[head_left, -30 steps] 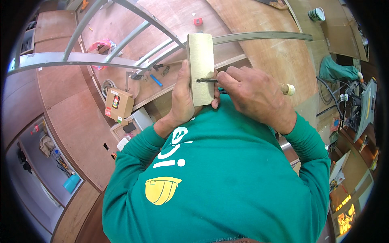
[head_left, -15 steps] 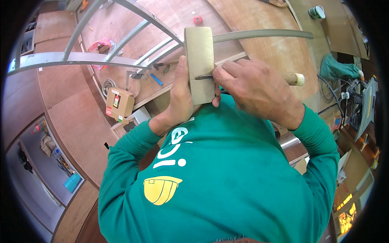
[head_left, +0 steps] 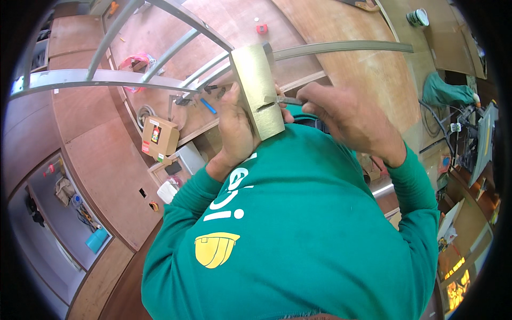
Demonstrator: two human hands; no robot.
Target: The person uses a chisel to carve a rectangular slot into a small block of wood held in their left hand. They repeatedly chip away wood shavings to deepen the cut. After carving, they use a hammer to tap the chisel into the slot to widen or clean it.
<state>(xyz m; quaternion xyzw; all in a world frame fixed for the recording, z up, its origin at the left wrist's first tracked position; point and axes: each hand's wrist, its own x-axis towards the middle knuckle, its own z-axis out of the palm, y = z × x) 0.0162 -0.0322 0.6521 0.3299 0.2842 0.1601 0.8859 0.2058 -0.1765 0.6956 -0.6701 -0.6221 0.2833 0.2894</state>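
Observation:
A hand plane (head_left: 256,80) is held up before my chest, its brass-coloured sole facing me with a dark narrow slot across the lower half. My left hand (head_left: 234,125) grips its body from the left and behind, some fingertips showing past the right edge. Just right of the slot, my right hand (head_left: 346,114) pinches a thin flat metal tool (head_left: 289,100), whose tip lies at the plane's right edge. Motion smears this hand, and the rest of the tool is hidden.
An aluminium ladder (head_left: 106,79) stands at the upper left. Beyond my left arm sit a cardboard box (head_left: 160,137) and a blue marker-like stick (head_left: 208,105). A red tape measure (head_left: 262,29) lies on the boards, and a long metal strip (head_left: 341,48) runs behind the plane.
My right hand has drawn the tool rightward, off the slot. The plane has tilted, its top leaning left. The tool's pale wooden end, seen earlier beyond the hand, no longer shows.

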